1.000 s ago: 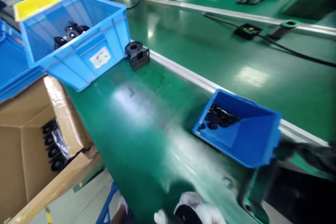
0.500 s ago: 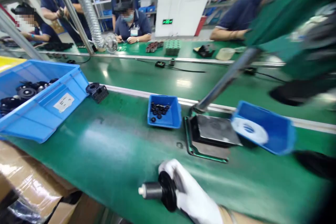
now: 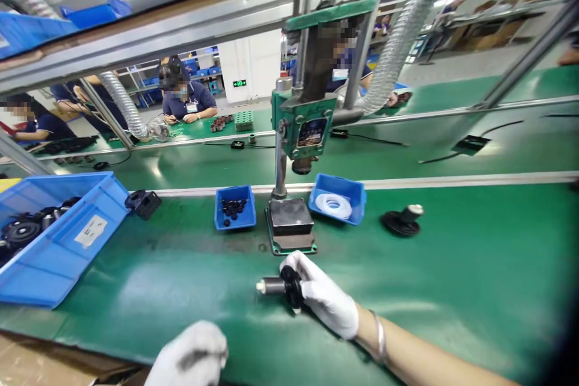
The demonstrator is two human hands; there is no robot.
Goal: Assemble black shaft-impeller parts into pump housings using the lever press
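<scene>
While the gloved left hand (image 3: 187, 353) was held curled near the tabletop's near edge in the head view, it could not be told whether anything was pinched there. By the right hand (image 3: 323, 298), a shafted disc (image 3: 286, 287) was pinched at its black rim over the middle of the tabletop (image 3: 474, 289), presumably so that the shaft was left free, pointing left. A second shafted part (image 3: 402, 221) was stood disc-down toward the far edge's right, likely for stability. At that edge a press (image 3: 307, 126) was flanked by a parts bin (image 3: 248, 217) and a ring bin (image 3: 357, 200), probably for easy reach. At the left end a blue crate (image 3: 54, 277) was set. The green surface was streaked by glare and dark scuffs; beyond it, a co-worker (image 3: 187, 101) was seated near flexible ducting (image 3: 120, 102).
</scene>
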